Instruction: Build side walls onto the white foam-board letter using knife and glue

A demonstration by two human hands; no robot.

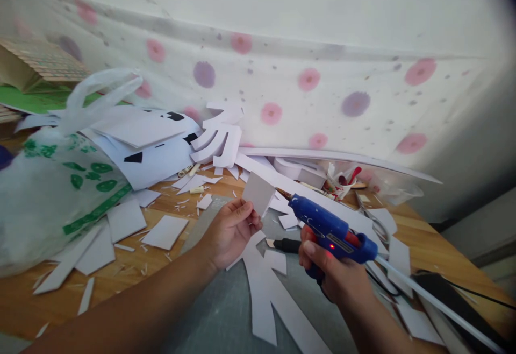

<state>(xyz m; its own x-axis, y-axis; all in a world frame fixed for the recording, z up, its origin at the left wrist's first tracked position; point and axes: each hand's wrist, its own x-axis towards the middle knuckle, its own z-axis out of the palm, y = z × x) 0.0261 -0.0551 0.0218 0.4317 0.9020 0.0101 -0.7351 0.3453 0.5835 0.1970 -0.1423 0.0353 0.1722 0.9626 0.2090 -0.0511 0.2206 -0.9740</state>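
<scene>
One white card (258, 195), one glue gun (322, 220)

Far left: one plastic bag (80, 192), hiding part of paper sheets (161, 174) behind. Next: offcuts (166, 231) on table (20, 295), too jumbled to count. Centre: one left hand (234, 231), pinching white card by lower edge above one cutting mat (213, 305). On mat: one forked cutout (260, 295). Right: one black-handled knife (287, 245), end hidden by one right hand (332, 270) wrapped round glue gun; nozzle (284, 194) by card's right edge, contact unclear. Behind: one cup (342, 189).
</scene>
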